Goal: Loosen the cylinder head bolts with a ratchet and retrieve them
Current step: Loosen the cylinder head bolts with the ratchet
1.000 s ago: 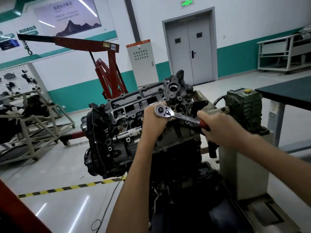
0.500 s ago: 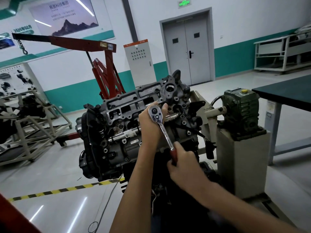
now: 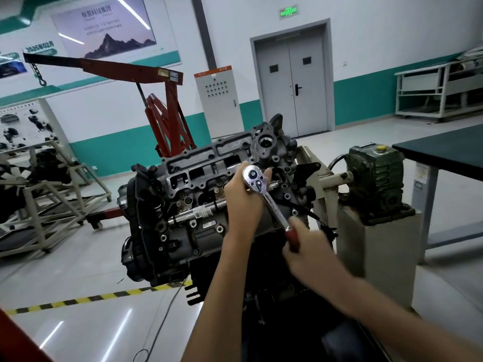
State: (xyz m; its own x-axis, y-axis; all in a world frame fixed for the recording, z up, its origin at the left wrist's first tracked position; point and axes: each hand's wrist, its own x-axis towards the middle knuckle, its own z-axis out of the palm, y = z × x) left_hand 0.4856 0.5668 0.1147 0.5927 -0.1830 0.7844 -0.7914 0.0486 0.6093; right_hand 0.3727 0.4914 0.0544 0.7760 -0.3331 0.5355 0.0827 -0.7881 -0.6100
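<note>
The ratchet (image 3: 271,206) sits with its head over a bolt seat near the right end of the cylinder head (image 3: 206,176); the bolt itself is hidden beneath it. My left hand (image 3: 241,202) curls around the ratchet's head, steadying it square so the socket cannot slip. My right hand (image 3: 307,248) clasps the red handle (image 3: 292,237) at its far end for leverage. A green gearbox (image 3: 373,178) stands just right.

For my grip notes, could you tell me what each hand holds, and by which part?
The right hand grips the ratchet by its red handle; the left hand holds its head.
</note>
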